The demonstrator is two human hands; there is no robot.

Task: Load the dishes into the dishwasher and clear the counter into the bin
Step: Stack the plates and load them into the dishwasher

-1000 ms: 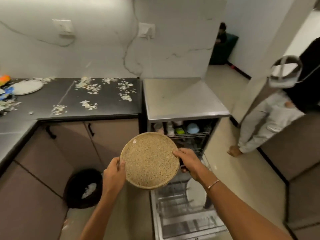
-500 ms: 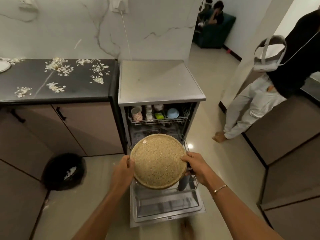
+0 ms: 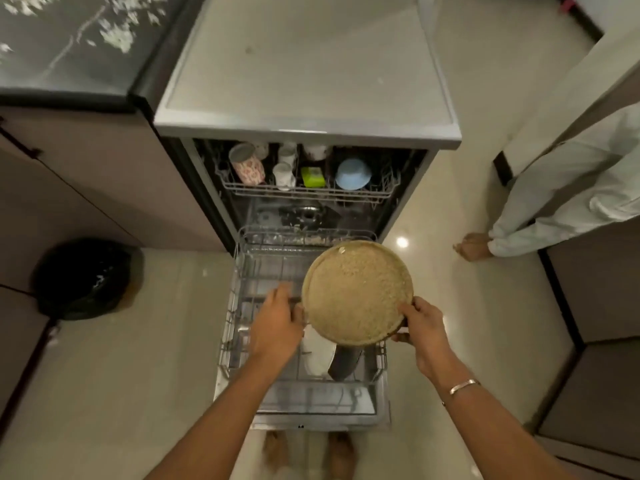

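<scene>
A round speckled tan plate (image 3: 356, 292) hangs over the pulled-out lower rack (image 3: 242, 299) of the open dishwasher (image 3: 311, 129). My right hand (image 3: 420, 327) grips its right lower rim. My left hand (image 3: 277, 323) touches its left rim with fingers curled around the edge. Under the plate a white plate (image 3: 317, 351) and a dark plate (image 3: 344, 363) stand upright in the rack. The upper rack (image 3: 308, 192) holds mugs, a green item and a blue bowl (image 3: 353, 173).
A black bin (image 3: 86, 278) stands on the floor at the left below brown cabinets. Scraps lie on the dark counter (image 3: 69, 46) at top left. Another person's legs (image 3: 540, 216) stand at the right. A brown cabinet block (image 3: 595, 306) borders the right side.
The view has tilted down and closer to the dishwasher. The plate has moved down and right over the lower rack, still between both hands.
</scene>
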